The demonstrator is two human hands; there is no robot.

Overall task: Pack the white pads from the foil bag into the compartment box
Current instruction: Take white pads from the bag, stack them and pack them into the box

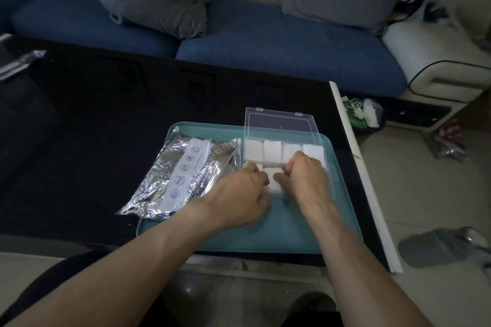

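Note:
A clear compartment box (pixel 316 138) with its lid raised stands at the back right of a teal tray (pixel 279 236). White pads (pixel 272 150) fill its far row of compartments. Both my hands are over the near row. My left hand (pixel 239 194) and my right hand (pixel 305 175) have curled fingers pressing on a white pad (pixel 273 180) between them in a near compartment. The crinkled foil bag (pixel 180 175) lies flat on the tray's left side, partly hanging over its edge.
The tray sits on a black glossy table (pixel 106 127) whose right edge has a white strip (pixel 361 167). A blue sofa with grey cushions (pixel 159 0) lies beyond. Another foil piece (pixel 18 64) rests at far left. A slipper (pixel 438 247) lies on the floor.

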